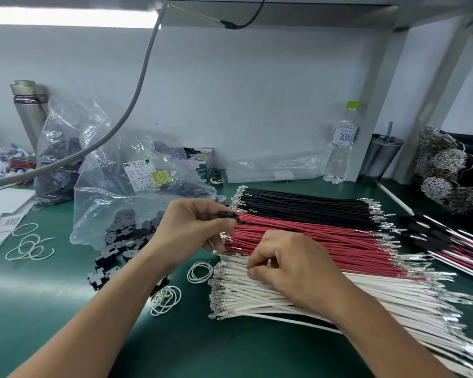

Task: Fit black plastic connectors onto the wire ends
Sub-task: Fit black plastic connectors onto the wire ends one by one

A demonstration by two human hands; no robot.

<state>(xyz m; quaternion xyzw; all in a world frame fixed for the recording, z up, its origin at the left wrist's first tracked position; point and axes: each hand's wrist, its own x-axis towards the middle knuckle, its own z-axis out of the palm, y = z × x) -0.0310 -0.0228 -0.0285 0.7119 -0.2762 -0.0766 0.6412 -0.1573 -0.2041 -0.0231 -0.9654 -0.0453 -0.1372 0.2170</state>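
A green desk (230,350) carries the clutter. Beyond the left grip (194,227) stand a steel flask (29,110) at the wall and a small open carton (202,162); further left lie papers (3,211) and coloured pens (22,160). White elastic loops (29,245) lie left of that grip, more (200,272) between the two grips. Beyond the right grip (284,266) stand a clear water bottle (342,143) with a green cap and a dark tumbler (380,156) with a straw. A grey cable (137,91) hangs overhead.

bare green mat (230,350) nearside; plastic bags (115,203) crowd left.
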